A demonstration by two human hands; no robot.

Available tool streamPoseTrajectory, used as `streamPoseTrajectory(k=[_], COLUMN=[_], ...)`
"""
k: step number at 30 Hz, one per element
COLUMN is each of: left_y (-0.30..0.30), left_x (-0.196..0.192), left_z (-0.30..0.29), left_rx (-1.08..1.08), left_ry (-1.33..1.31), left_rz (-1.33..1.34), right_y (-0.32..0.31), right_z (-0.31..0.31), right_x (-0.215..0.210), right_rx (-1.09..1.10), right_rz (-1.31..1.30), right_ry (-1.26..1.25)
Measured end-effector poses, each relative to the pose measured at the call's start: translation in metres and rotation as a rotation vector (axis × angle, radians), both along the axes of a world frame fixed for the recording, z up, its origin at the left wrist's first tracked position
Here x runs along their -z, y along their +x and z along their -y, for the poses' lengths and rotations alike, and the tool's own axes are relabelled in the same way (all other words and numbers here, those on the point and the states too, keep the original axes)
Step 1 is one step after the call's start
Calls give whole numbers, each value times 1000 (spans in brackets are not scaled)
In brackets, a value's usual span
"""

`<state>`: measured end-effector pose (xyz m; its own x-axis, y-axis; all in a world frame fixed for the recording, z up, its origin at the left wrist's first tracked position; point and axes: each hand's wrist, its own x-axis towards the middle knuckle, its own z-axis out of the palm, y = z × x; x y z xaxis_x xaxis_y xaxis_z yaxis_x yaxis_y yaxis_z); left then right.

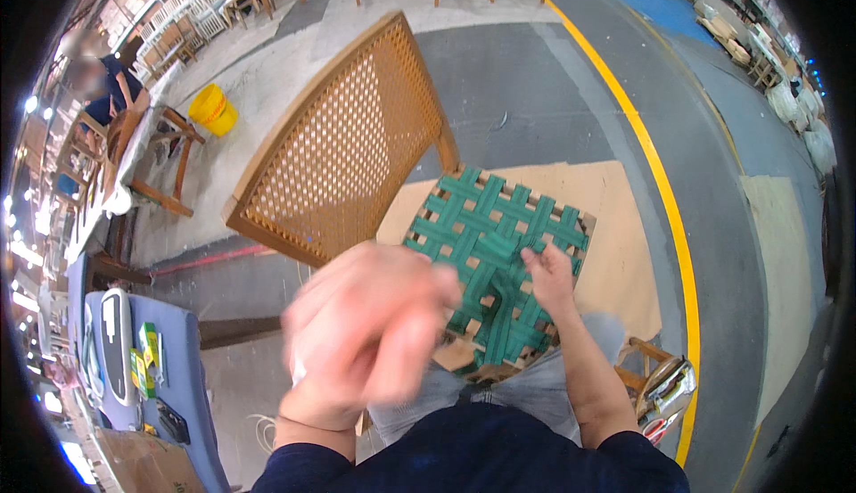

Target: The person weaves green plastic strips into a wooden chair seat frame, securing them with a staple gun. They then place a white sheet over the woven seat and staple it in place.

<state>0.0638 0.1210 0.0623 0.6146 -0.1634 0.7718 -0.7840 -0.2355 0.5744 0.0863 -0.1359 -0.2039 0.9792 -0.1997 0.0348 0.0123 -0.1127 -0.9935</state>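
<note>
A wooden chair with a woven cane back stands in front of me. Its seat is laced with green webbing in an open over-and-under weave. My right hand is closed at the seat's right side, pinching a green webbing strap that lies bunched across the weave. A loose, twisted length of webbing runs down toward the near edge. Raised close to the camera, my left hand is blurred, its fingers curled in; whatever they may hold cannot be made out. It hides the seat's near left part.
Cardboard lies under the chair. To the left, a blue padded surface carries boxes and tools. Red-handled scissors sit on a small wooden stool at right. A yellow bucket and a seated co-worker are farther left.
</note>
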Motion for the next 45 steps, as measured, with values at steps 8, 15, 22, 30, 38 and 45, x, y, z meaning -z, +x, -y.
streamPoseTrajectory(k=[8, 15, 22, 30, 38, 45], left_y=[-44, -51, -55, -6, -60, -27], left_x=[-56, -61, -60, 239, 357, 346], left_z=[-16, -21, -15, 19, 103, 120], left_rx=[59, 38, -74, -62, 111, 314], left_ry=[403, 447, 435, 483, 570, -299], left_rz=[318, 309, 174, -1096, -1309, -1729], right_y=[-4, -9, -12, -8, 2, 25], right_z=[-6, 0, -2, 10, 27, -13], right_x=[-12, -8, -6, -4, -19, -93], right_rx=[10, 1, 75, 108, 109, -6], right_rz=[83, 90, 34, 50, 50, 264], right_ry=[116, 127, 91, -44, -86, -133])
